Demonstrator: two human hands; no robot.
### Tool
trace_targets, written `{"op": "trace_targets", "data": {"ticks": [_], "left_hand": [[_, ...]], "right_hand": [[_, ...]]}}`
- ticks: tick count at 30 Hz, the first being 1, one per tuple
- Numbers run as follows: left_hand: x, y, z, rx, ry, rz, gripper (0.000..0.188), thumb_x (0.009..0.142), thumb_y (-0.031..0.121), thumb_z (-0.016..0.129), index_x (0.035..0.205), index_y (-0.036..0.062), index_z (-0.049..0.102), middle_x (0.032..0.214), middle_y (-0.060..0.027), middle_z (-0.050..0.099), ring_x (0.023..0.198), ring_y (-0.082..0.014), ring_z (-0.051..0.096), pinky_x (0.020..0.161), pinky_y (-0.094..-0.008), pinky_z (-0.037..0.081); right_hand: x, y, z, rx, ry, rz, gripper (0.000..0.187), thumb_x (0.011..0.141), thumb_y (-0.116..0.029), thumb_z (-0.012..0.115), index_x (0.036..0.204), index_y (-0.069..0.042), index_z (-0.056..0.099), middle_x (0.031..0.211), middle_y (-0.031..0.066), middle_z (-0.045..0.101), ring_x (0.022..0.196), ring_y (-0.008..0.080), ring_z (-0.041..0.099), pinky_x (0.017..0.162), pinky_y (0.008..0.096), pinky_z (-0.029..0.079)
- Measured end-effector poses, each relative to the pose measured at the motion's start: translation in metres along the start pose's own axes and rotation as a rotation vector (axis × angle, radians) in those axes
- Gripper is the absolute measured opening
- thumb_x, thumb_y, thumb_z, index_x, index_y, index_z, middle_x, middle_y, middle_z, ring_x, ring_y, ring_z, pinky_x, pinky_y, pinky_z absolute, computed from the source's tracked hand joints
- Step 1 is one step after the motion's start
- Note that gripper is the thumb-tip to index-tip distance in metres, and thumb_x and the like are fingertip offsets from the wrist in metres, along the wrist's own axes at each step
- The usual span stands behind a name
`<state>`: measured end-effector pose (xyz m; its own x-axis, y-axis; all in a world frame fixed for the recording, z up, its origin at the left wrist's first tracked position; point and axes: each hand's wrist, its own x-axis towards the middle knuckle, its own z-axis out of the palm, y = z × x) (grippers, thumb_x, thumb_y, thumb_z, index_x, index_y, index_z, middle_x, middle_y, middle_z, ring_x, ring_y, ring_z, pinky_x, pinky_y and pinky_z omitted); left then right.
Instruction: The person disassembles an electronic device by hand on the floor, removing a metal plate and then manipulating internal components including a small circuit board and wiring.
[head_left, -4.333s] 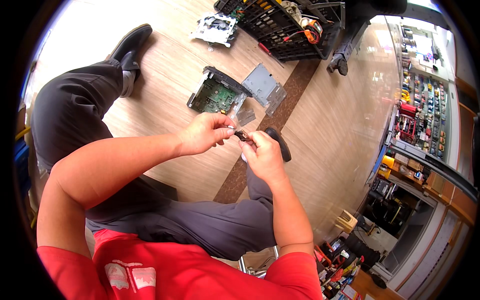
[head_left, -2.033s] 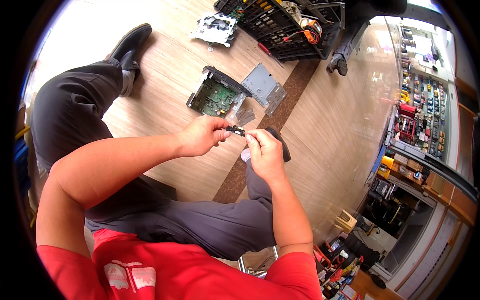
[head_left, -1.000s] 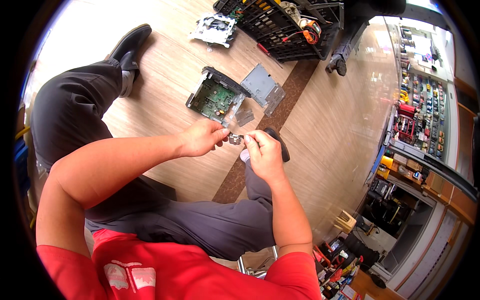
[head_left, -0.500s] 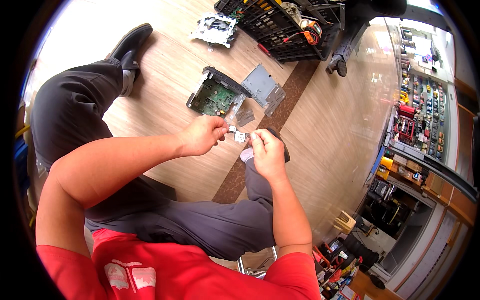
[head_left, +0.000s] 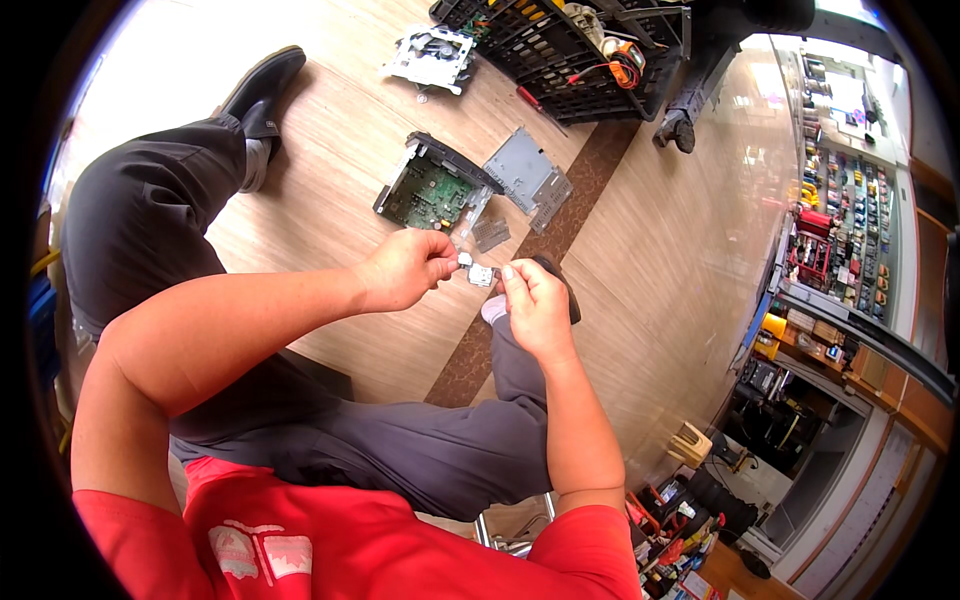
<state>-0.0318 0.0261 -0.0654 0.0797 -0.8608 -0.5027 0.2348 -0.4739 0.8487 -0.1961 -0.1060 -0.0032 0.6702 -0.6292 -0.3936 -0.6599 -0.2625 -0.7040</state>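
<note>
Between my fingertips, above the floor, is a small silver-white part [head_left: 481,275] whose kind I cannot make out. My right hand [head_left: 538,308] pinches its right end between thumb and forefinger. A smaller white piece [head_left: 464,259] sits at the fingertips of my left hand [head_left: 408,270], which is closed in a pinch. Whether the two pieces are joined does not show. Just beyond my hands lies an opened electronic unit [head_left: 430,190], its metal case holding a green circuit board. Beside it rest a flat grey metal cover [head_left: 522,170] and a small perforated metal plate [head_left: 491,234].
A white-and-silver mechanism [head_left: 432,58] lies farther off on the wood-look floor. A black plastic crate [head_left: 570,70] with tools and an orange meter [head_left: 627,68] stands at the back, a red-handled screwdriver [head_left: 538,108] by it. Stocked shelves [head_left: 845,220] line the right side.
My left hand has shifted very slightly, and the small pieces at the fingertips have turned a little. The unit, cover and crate stay where they were.
</note>
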Motion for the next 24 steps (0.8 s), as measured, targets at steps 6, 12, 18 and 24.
{"op": "trace_targets", "data": {"ticks": [6, 12, 18, 24], "left_hand": [[0.001, -0.002, 0.000, -0.036, -0.007, 0.005, 0.016, 0.098, 0.015, 0.057, 0.098, -0.0003, 0.061, 0.083, -0.0051, 0.063, 0.075, -0.0123, 0.060, 0.067, -0.0274, 0.052], [-0.002, 0.003, 0.002, -0.089, 0.041, 0.000, 0.018, 0.095, 0.016, 0.060, 0.093, -0.0011, 0.063, 0.075, -0.0065, 0.063, 0.069, -0.0124, 0.058, 0.065, -0.0306, 0.050], [-0.005, 0.008, 0.000, -0.074, -0.026, -0.030, 0.020, 0.098, 0.015, 0.056, 0.112, 0.0018, 0.060, 0.086, -0.0037, 0.063, 0.075, -0.0101, 0.059, 0.065, -0.0255, 0.050], [-0.004, 0.004, 0.001, -0.095, -0.026, -0.009, 0.026, 0.096, 0.012, 0.057, 0.119, 0.0003, 0.058, 0.087, -0.0039, 0.063, 0.076, -0.0099, 0.058, 0.068, -0.0260, 0.050]], "right_hand": [[0.001, 0.001, -0.002, 0.214, -0.084, 0.142, 0.021, 0.099, -0.015, 0.053, 0.088, 0.001, 0.063, 0.069, 0.0016, 0.062, 0.058, 0.0061, 0.053, 0.055, 0.0243, 0.045], [0.001, -0.002, -0.004, 0.380, -0.125, 0.273, 0.021, 0.100, -0.016, 0.052, 0.091, 0.000, 0.063, 0.072, 0.0017, 0.061, 0.056, 0.0058, 0.050, 0.050, 0.0224, 0.041], [0.001, -0.005, -0.006, 0.461, -0.138, 0.376, 0.021, 0.100, -0.019, 0.052, 0.093, -0.001, 0.061, 0.073, 0.0017, 0.060, 0.054, 0.0060, 0.049, 0.044, 0.0204, 0.038], [0.002, 0.000, -0.006, 0.571, -0.180, 0.405, 0.022, 0.101, -0.020, 0.051, 0.092, -0.002, 0.060, 0.073, 0.0011, 0.058, 0.054, 0.0059, 0.048, 0.043, 0.0195, 0.038]]}}
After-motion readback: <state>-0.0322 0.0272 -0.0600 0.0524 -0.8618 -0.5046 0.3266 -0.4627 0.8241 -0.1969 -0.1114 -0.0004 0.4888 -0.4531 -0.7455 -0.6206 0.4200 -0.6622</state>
